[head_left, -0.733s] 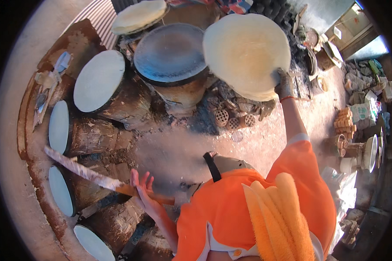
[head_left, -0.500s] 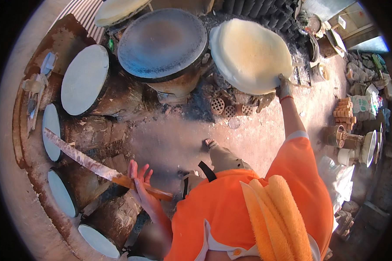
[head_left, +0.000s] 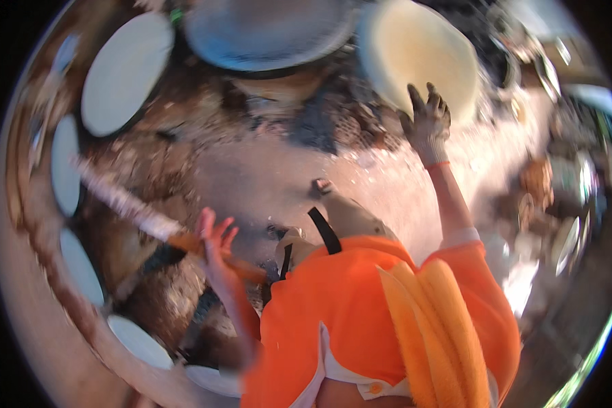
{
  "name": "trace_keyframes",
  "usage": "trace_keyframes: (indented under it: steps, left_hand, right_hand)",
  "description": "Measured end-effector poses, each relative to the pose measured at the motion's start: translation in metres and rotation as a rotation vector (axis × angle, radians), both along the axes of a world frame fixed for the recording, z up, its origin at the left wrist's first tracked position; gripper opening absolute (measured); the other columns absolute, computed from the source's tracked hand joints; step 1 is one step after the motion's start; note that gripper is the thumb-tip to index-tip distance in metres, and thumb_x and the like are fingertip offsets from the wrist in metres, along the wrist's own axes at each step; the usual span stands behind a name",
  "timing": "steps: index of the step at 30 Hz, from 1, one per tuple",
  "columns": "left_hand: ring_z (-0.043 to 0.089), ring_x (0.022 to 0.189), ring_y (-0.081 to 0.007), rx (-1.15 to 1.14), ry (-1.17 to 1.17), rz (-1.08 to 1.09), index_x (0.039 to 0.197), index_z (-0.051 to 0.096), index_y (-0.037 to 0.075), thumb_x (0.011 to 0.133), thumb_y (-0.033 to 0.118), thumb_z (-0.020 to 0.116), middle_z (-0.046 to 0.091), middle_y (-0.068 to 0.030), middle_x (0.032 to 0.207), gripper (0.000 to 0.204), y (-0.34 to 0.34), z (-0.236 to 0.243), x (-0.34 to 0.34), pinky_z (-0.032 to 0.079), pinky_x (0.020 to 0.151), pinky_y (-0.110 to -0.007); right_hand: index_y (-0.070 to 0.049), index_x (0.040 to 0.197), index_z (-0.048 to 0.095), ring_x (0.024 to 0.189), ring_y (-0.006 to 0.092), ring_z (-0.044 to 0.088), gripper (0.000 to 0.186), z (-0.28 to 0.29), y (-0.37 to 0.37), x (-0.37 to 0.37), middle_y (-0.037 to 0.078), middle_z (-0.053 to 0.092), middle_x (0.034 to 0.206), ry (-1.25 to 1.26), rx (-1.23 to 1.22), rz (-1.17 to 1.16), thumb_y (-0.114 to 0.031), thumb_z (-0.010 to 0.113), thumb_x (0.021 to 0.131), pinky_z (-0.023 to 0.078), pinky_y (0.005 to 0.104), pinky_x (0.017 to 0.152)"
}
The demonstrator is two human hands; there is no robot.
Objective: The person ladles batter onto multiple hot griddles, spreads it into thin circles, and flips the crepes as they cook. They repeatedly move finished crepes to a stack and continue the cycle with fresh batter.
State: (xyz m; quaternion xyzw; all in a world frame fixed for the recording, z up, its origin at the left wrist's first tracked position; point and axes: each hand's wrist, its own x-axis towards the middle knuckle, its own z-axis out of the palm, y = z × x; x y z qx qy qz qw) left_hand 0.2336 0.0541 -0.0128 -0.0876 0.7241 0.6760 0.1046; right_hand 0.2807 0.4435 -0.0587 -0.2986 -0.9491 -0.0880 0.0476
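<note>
My left hand [head_left: 216, 245] holds a long flat blade [head_left: 130, 207] with a wooden handle, perhaps a spatula. The handle crosses the palm, and its fingers point up, loosely spread. The blade reaches left toward the round-topped stoves and is blurred by motion. My right hand [head_left: 428, 126], in a dirty grey work glove, has its fingers spread. It overlaps the lower edge of a big pale round stack [head_left: 418, 51] that looks like thin flatbreads. Whether the fingertips touch the stack I cannot tell. Left of the stack is a large dark round griddle [head_left: 268, 41].
Several drum-like stoves with pale round tops, one a white round top [head_left: 128, 75], curve along the left side. Honeycomb coal briquettes [head_left: 350, 129] lie below the stack. Brown stacked blocks [head_left: 537, 182] and bags stand at the right. A pinkish floor [head_left: 251, 163] lies between.
My right hand has gone from gripping the stack's lower right edge to spread fingers at its lower edge. The view has shifted downward. My left hand keeps the blade at much the same slant.
</note>
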Motion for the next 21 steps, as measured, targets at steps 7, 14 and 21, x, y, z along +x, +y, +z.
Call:
trace_keyframes:
  steps: [7, 14, 21]
  left_hand:
    - [0.050, 0.050, -0.0104, 0.477, -0.067, 0.054, 0.124, 0.041, 0.002, 0.095, 0.029, 0.035, 0.058, -0.0157, 0.094, 0.040, -0.082, 0.040, 0.017, 0.042, 0.048, -0.022]
    - [0.039, 0.037, -0.0071, 0.514, -0.022, 0.358, 0.125, 0.033, 0.007, 0.096, 0.022, 0.030, 0.059, -0.0167, 0.084, 0.032, -0.190, 0.049, 0.020, 0.032, 0.036, -0.019]
    - [0.039, 0.038, -0.0091, 0.479, 0.117, 0.601, 0.123, 0.037, 0.005, 0.095, 0.014, 0.031, 0.055, -0.0110, 0.075, 0.030, -0.289, 0.036, 0.026, 0.032, 0.036, -0.020]
  right_hand:
    - [-0.015, 0.128, 0.045, 0.131, 0.0260, 0.024, 0.046, -0.085, 0.006, -0.024, 0.004, 0.036, 0.139, -0.027, 0.123, 0.566, -0.037, 0.040, 0.088, 0.005, 0.0535, 0.107]
    - [-0.022, 0.136, 0.033, 0.132, 0.0297, 0.021, 0.060, -0.063, -0.220, -0.129, 0.005, 0.026, 0.143, -0.196, -0.314, 0.570, -0.039, 0.049, 0.080, 0.010, 0.0490, 0.108]
    - [-0.019, 0.133, 0.037, 0.128, 0.0237, 0.028, 0.052, -0.054, -0.417, -0.224, 0.005, 0.033, 0.139, -0.222, -0.474, 1.274, -0.038, 0.043, 0.085, 0.022, 0.0370, 0.106]
